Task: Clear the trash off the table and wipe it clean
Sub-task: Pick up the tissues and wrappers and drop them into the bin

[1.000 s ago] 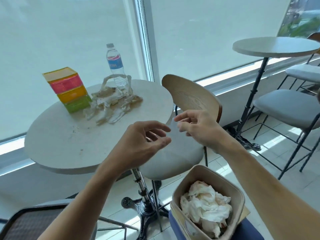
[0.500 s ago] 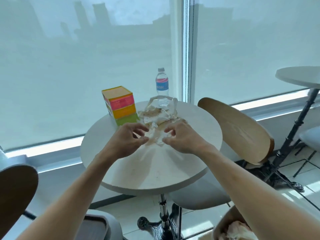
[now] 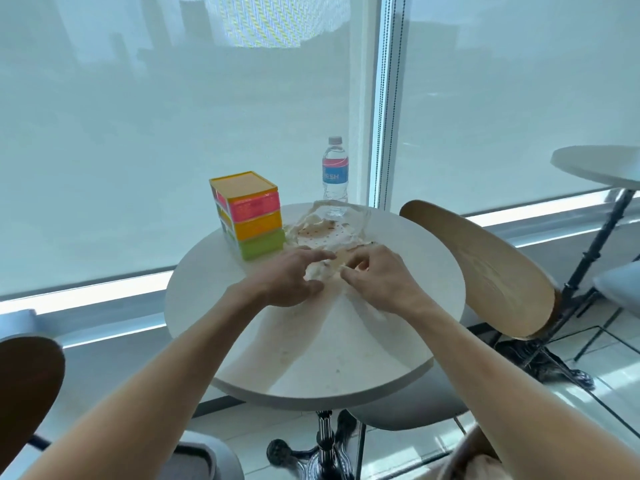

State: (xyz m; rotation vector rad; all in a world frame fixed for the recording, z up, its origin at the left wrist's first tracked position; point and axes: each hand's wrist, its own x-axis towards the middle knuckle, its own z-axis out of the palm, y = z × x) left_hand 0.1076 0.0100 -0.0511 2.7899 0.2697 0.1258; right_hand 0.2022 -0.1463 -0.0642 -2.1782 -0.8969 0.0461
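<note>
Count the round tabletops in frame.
2. The near round table, under both hands with the trash pile on it, and a second round table at the right edge, cut off by the frame. More could sit outside the view.

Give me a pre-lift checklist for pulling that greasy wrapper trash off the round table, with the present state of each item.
1. Both hands at the trash: ok. The left hand and right hand meet at the near edge of the crumpled wrappers.
2. Firm grip: cannot tell. Fingers curl into the paper, but the pinch itself is hidden.
3. Water bottle safe from the pull: not ok. It stands upright right behind the wrappers, possibly touching.
4. Stacked coloured boxes safe from the pull: not ok. The wrappers lie against their right side.
5. Bin within reach: cannot tell. Only a sliver shows at the lower right.
6. Table ready for wiping: not ok. Stains and crumbs show.
</note>
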